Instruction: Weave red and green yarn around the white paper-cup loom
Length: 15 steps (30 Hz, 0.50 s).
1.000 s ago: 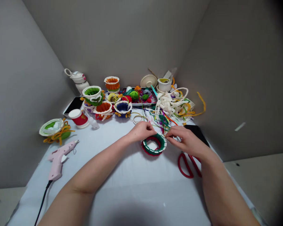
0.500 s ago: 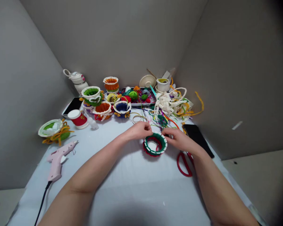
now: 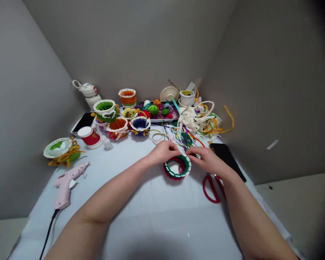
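A small round woven basket point(image 3: 187, 169) of green and red yarn with white slats stands on the white-covered table in front of me. My left hand point(image 3: 164, 151) reaches over its back left rim, fingers closed on the edge. At the back right of the rim is my right hand point(image 3: 202, 157), thumb and fingers pinched together; green yarn point(image 3: 186, 139) lies just behind them. Whether the right fingers grip the rim or the yarn is too small to tell. Red-handled scissors point(image 3: 211, 189) rest beneath my right forearm, their blades hidden.
A pink glue gun point(image 3: 66, 184) with a black cord lies at left. Several finished yarn baskets point(image 3: 117, 126), a red-and-white cup point(image 3: 89, 137) and a bottle point(image 3: 89, 94) stand behind. A tray of yarn balls point(image 3: 157, 110), a lace heap point(image 3: 191, 119) and a black phone point(image 3: 227, 162) lie farther right.
My left hand has moved right along the back rim, its fingertips now close to the right hand. The basket has shifted slightly left.
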### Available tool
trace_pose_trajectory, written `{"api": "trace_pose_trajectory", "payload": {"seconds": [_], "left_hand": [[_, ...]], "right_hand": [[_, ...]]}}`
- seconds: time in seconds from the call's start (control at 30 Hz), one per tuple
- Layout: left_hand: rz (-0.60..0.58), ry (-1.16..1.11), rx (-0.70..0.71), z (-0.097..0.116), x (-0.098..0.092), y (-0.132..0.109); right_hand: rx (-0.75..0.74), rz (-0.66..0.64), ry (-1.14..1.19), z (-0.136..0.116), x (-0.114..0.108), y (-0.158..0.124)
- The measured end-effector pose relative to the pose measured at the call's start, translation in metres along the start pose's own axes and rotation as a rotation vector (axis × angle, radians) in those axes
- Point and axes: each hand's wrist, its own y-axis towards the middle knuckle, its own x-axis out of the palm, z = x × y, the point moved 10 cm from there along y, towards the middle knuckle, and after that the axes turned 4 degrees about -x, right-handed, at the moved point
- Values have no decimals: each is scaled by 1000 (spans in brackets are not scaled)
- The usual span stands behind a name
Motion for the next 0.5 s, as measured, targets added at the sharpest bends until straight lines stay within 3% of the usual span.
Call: {"api": "trace_pose_trajectory", "payload": {"seconds": [0.23,0.4,0.5], "left_hand": [[67,52,-41,-3,-9,-1],[68,85,-24,-3,-8,-1],[78,104,-17,-2,-9,-1]], "right_hand": [[-70,71,-125,-14,-20,-10],[-170,161,-183,-33,-21,-9],[-216,135,-235,-39,-15,-8]]}}
